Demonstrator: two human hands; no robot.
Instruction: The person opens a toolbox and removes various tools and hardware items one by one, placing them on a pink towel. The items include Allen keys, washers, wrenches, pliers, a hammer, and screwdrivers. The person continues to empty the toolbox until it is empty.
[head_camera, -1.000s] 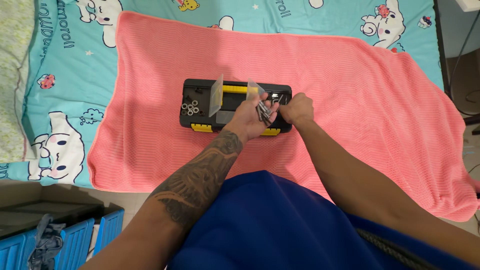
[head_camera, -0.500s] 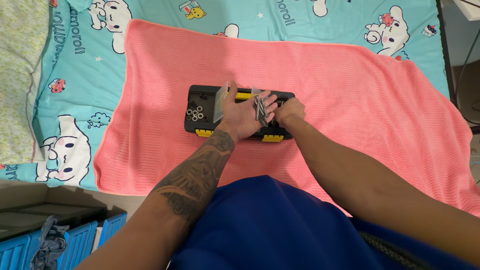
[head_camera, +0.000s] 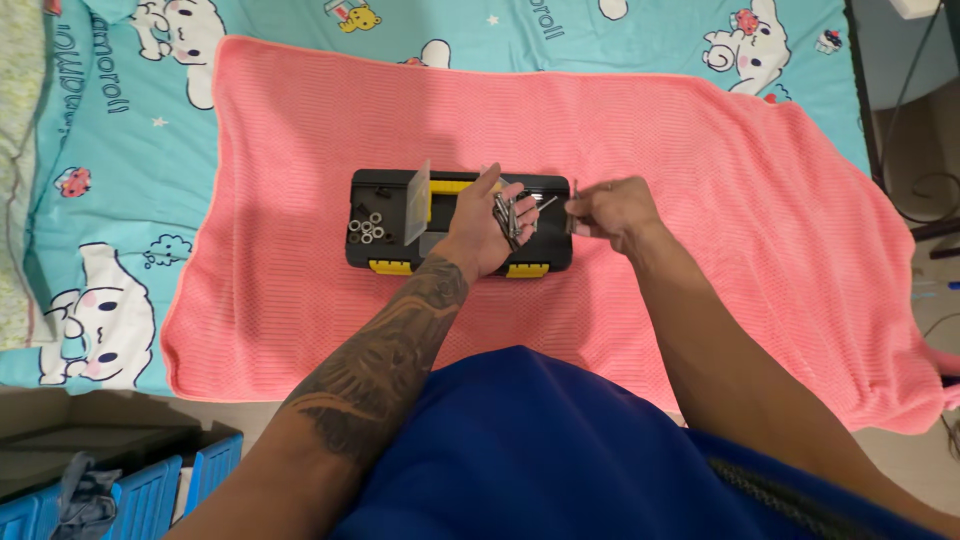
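Note:
A black organiser box (head_camera: 380, 250) with yellow latches lies on a pink towel (head_camera: 700, 180). Its clear lids (head_camera: 418, 203) stand up. Silver nuts (head_camera: 366, 226) sit in its left compartment. My left hand (head_camera: 480, 228) hovers palm-up over the box's middle, cupping several grey screws (head_camera: 505, 215). My right hand (head_camera: 615, 212) is just right of the box, pinching one screw (head_camera: 572, 200) upright between its fingertips.
The towel covers a turquoise cartoon-print bedsheet (head_camera: 110, 150). Blue plastic crates (head_camera: 140, 490) with a grey cloth stand on the floor at the lower left. Cables (head_camera: 925, 180) trail over the floor at the right. My blue shirt fills the bottom.
My right hand has lifted out of the box's right compartment and moved right, now with a screw pinched. The left hand stays palm-up with its screws. The view shifted slightly.

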